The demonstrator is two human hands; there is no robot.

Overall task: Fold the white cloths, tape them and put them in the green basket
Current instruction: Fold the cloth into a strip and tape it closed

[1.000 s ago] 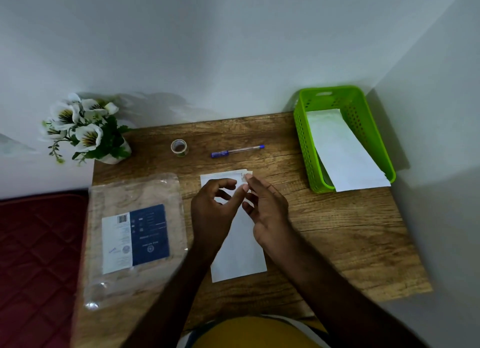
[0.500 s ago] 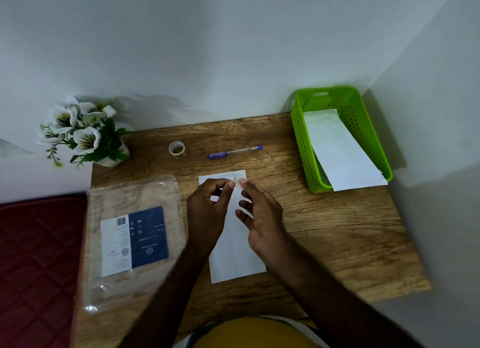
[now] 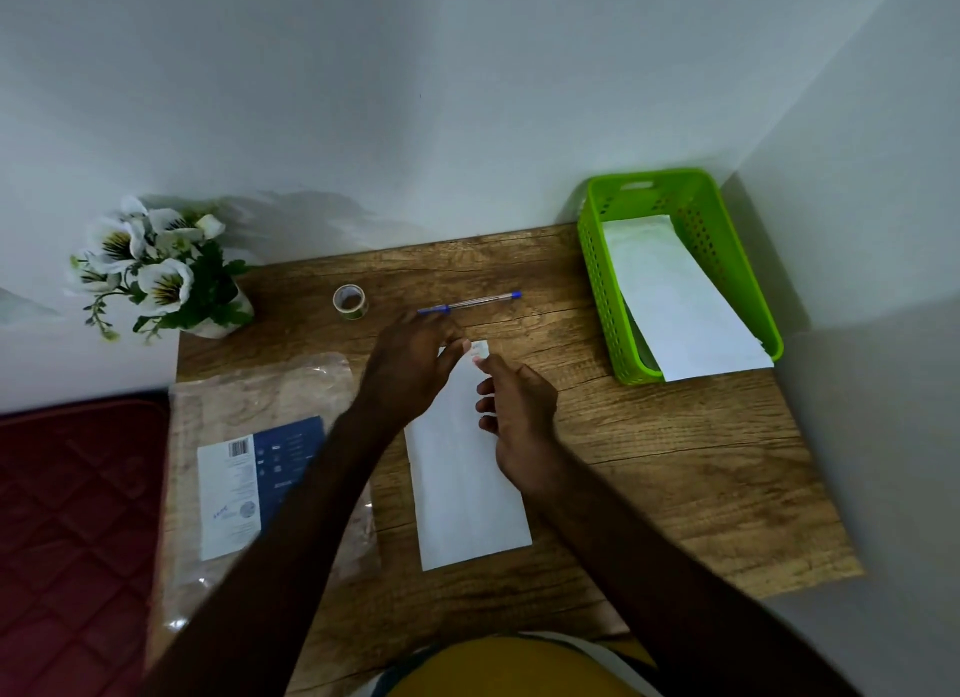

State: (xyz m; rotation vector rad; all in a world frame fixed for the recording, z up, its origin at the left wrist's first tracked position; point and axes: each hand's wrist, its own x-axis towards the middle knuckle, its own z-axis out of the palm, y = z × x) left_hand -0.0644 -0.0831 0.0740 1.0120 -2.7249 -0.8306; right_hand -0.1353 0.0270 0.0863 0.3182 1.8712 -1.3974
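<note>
1. A folded white cloth (image 3: 467,493) lies lengthwise mid-table (image 3: 675,462).
2. The left hand (image 3: 410,369) and right hand (image 3: 519,410) pinch a small tape piece (image 3: 480,349) over its far end.
3. Beyond lie a blue pen (image 3: 470,302) and a tape roll (image 3: 350,301).
4. A perforated green basket (image 3: 602,291) holds another cloth (image 3: 680,301).

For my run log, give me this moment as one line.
step: taping | left hand and right hand: pinch tape piece at folded cloth far end | green basket: one cloth inside

flower pot (image 3: 213,318), blue pen (image 3: 470,302), plastic package (image 3: 260,467)
</note>
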